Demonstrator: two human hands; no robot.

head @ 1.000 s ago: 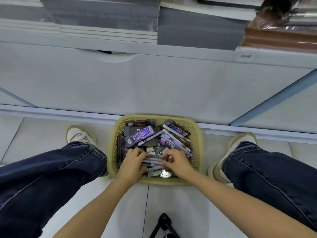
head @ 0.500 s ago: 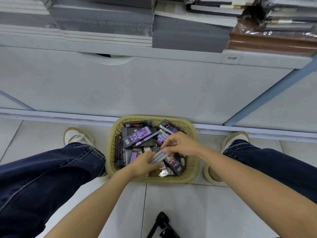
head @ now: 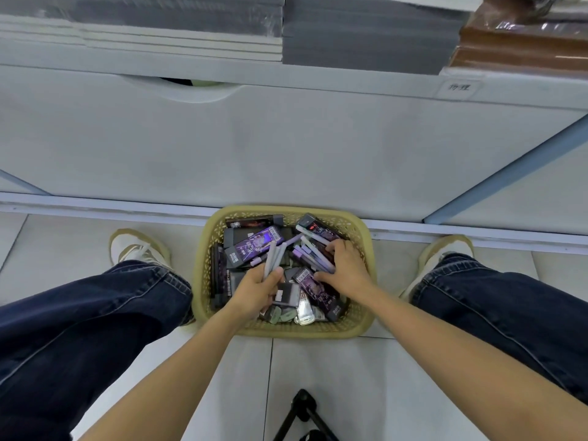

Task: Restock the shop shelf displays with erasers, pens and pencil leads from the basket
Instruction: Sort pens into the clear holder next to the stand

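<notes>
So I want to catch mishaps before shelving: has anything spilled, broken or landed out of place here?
Nothing stands out. The stock lies jumbled but all inside the basket, none on the floor around it. The left hand grips pens; the right hand grasps loose pens in the basket. No damage is visible.

A small white paper tag (head: 458, 87) on the white shelf edge (head: 318, 79) carries two handwritten dark characters that look like 物理, slightly blurred. In the tan plastic lattice basket (head: 270, 209), a purple rectangular pack (head: 254, 246) shows large white Chinese characters and a white barcode sticker, neither sharp enough to read. A second dark purple pack (head: 318, 292) bears another barcode sticker and white print at its near end, also illegible.
</notes>
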